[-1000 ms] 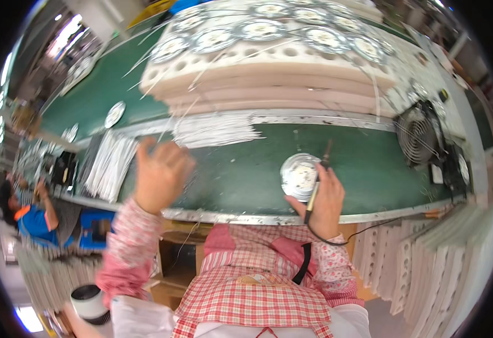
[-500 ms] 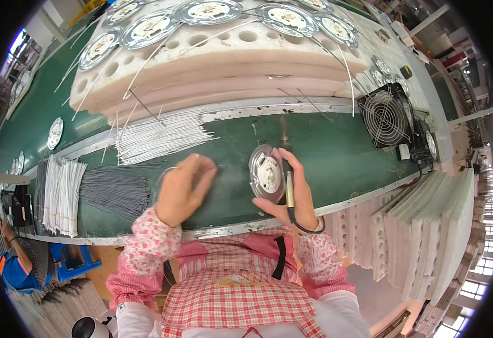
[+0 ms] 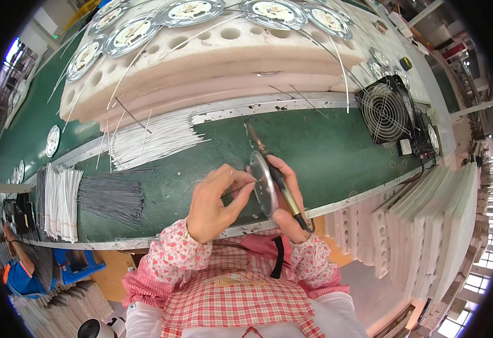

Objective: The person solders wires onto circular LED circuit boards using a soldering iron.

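My right hand (image 3: 290, 194) grips a round metal lamp disc (image 3: 266, 186) by its edge, together with a soldering iron (image 3: 279, 179) whose dark tip points away over the table. The disc is tilted nearly edge-on, so its circuit board is mostly hidden. My left hand (image 3: 215, 204) is closed in a pinch at the disc's left face. Between its thumb and finger runs a thin dark wire (image 3: 233, 194), its end hidden at the fingertips. White wires (image 3: 150, 141) lie in a loose pile beyond my left hand, with dark grey wires (image 3: 114, 197) to its left.
A pale foam block (image 3: 201, 73) with holes stands at the back, carrying several lamp discs (image 3: 274, 14). A bundle of white wires (image 3: 61, 200) lies at left. A black fan (image 3: 385, 112) stands at right, above stacked foam sheets (image 3: 421, 225). Another person's arm (image 3: 21, 253) shows at far left.
My left hand has moved right to the disc and closed in a pinch there. The disc has turned edge-on, and the soldering iron now leans to the left.
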{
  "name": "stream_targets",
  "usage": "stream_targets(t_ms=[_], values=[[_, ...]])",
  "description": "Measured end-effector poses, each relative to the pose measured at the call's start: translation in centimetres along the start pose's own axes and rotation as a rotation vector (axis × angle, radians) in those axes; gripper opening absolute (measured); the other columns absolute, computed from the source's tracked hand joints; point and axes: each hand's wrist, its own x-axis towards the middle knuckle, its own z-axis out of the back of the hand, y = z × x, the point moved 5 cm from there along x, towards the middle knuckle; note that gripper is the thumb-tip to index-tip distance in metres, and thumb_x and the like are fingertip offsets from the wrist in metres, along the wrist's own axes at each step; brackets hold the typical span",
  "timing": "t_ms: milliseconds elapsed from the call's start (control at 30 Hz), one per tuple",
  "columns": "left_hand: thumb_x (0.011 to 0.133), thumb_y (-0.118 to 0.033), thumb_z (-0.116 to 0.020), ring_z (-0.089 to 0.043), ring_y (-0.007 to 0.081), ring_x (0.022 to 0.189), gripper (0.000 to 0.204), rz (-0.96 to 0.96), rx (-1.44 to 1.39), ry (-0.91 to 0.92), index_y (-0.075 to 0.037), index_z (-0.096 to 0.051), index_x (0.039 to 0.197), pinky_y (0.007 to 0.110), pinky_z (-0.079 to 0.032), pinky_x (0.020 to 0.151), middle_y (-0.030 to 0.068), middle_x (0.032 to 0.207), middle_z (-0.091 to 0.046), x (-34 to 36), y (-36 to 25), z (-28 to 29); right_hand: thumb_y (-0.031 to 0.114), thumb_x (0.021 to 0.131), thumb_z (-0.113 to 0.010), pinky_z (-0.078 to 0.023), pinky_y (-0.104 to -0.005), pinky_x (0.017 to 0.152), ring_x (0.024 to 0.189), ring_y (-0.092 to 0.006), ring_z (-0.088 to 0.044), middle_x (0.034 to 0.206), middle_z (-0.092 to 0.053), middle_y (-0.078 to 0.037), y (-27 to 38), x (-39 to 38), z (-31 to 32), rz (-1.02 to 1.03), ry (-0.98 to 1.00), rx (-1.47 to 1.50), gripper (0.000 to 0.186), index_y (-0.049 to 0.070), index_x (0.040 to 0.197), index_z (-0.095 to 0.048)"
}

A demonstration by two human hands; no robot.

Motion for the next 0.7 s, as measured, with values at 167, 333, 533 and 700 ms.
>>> stream_targets(t_ms=[167, 333, 533, 700], values=[[0.082, 0.000, -0.071, -0.067, 0.0181, 0.075, 0.015, 0.000, 0.104, 0.103, 0.000, -0.068, 0.097, 0.030, -0.050, 0.068, 0.0104, 0.086, -0.068, -0.3, 0.5, 0.4, 0.024, 0.060, -0.096, -0.035, -0.0431, 0.114, 0.140, -0.0325, -0.040, 0.151, -0.039, -0.020, 1.2, -0.6, -0.2, 0.274, 0.067, -0.658, 0.116, 0.003, 0.151, -0.026], [0.093, -0.013, -0.067, -0.062, 0.0120, 0.075, 0.017, 0.390, -0.302, 0.155, 0.002, -0.070, 0.100, 0.030, -0.051, 0.071, 0.0104, 0.083, -0.072, -1.0, 4.5, 0.2, 0.027, 0.059, -0.095, -0.039, -0.0460, 0.108, 0.129, -0.0395, -0.047, 0.141, -0.047, -0.022, 2.1, -1.3, -1.2, 0.454, -0.039, -0.999, 0.107, 0.003, 0.146, -0.037], [0.082, -0.033, -0.079, -0.067, 0.0211, 0.062, 0.039, 0.230, 0.070, 0.062, 0.002, -0.070, 0.096, 0.034, -0.050, 0.056, 0.0134, 0.076, -0.071, -1.0, 3.3, -0.8, 0.026, 0.062, -0.091, -0.039, -0.0517, 0.105, 0.126, -0.0453, -0.045, 0.139, -0.048, -0.023, 0.4, -2.2, -2.2, 0.560, -0.166, -1.221, 0.101, 0.002, 0.146, -0.041], [0.076, -0.025, -0.083, -0.061, 0.0220, 0.066, 0.031, 0.270, 0.434, 0.141, -0.001, -0.067, 0.088, 0.034, -0.045, 0.062, 0.0072, 0.077, -0.066, -0.2, 3.9, -0.8, 0.038, 0.069, -0.084, -0.038, -0.0514, 0.103, 0.126, -0.0431, -0.045, 0.134, -0.049, -0.023, -0.6, -2.2, -2.6, 0.427, -0.272, -1.471, 0.095, 0.005, 0.147, -0.040]])
